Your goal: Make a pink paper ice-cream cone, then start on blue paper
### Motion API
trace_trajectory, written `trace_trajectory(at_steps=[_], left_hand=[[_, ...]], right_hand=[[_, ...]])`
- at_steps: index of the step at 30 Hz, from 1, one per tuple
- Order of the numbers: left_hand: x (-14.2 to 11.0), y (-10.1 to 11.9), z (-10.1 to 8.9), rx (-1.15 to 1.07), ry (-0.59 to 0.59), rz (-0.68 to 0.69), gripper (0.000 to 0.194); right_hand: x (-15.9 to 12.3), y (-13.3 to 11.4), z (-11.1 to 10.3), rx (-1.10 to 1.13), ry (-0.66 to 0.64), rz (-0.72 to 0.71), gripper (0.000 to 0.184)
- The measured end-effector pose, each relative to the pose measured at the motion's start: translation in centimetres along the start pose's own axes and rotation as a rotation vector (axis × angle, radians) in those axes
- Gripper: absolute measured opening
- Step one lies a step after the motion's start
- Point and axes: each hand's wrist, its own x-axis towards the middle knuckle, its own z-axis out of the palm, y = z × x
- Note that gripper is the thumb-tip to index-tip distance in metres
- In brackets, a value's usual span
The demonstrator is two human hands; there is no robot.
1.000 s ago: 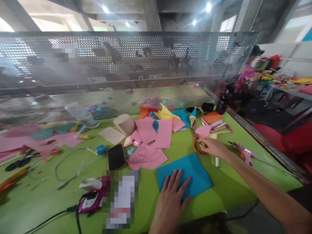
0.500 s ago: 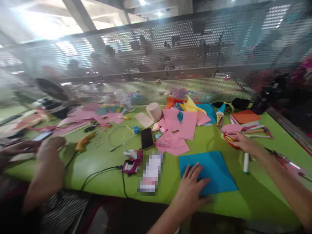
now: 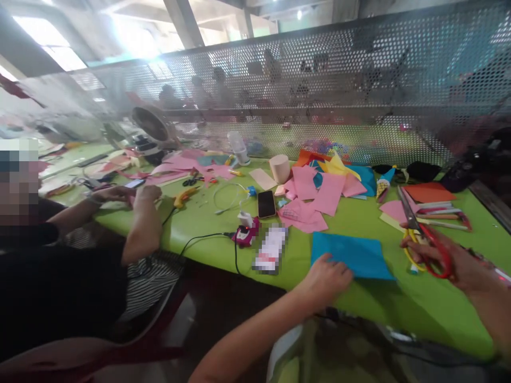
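A flat blue craft sheet (image 3: 355,255), paper or felt, lies near the table's front edge. My left hand (image 3: 329,279) is closed on its near left edge, with the fingers curled and partly hidden. In my right hand (image 3: 451,255) is a pair of scissors (image 3: 409,210) with red and yellow handles. Its blades point up and away, raised over the table to the right of the sheet. Under and behind the scissors lie a pink piece (image 3: 391,211) and several pens (image 3: 443,211).
Pink scraps (image 3: 305,189), a phone (image 3: 266,204) and a roll (image 3: 279,168) lie behind the sheet. A pixelated sheet or screen (image 3: 272,249) and a magenta power socket (image 3: 245,232) stand left. Further left, a co-worker's arms (image 3: 143,226) rest at the table. A perforated screen (image 3: 279,106) closes the back.
My right hand has picked the scissors up off the table and brought them nearer. My left hand has gone from lying flat on the blue sheet to gripping its near edge. The view has swung left.
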Motion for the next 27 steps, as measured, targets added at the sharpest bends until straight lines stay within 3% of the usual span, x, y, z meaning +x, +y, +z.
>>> trace_trajectory(at_steps=[2,5,10,14,20,24,27], left_hand=[[0.5,-0.6,-2.2,-0.004,0.057,-0.056,0.010],[1.2,-1.4,-5.7,0.009,0.154,-0.113,0.015],[2.1,-2.2,-9.4,0.085,0.280,-0.078,0.017],[2.6,-2.2,-10.2,0.104,0.313,-0.045,0.019],[3.7,-2.3,-10.6,0.100,0.387,-0.013,0.021],[3.3,-2.2,-11.1,0.012,0.624,-0.121,0.029],[1.7,-0.1,-10.1,-0.325,0.888,-0.259,0.023]], right_hand=[[-1.4,-1.0,0.9,0.142,-0.038,0.074,0.049],[-2.9,-3.1,2.4,0.166,-0.074,0.073,0.058],[-4.3,-5.5,4.2,0.057,-0.036,0.036,0.065],[-5.0,-5.7,5.0,0.070,-0.051,0.065,0.064],[-5.7,-5.7,6.3,0.043,0.074,0.003,0.057],[-5.9,-6.0,6.3,0.337,0.152,0.056,0.052],[-5.7,-5.3,6.4,0.609,0.214,0.060,0.053]])
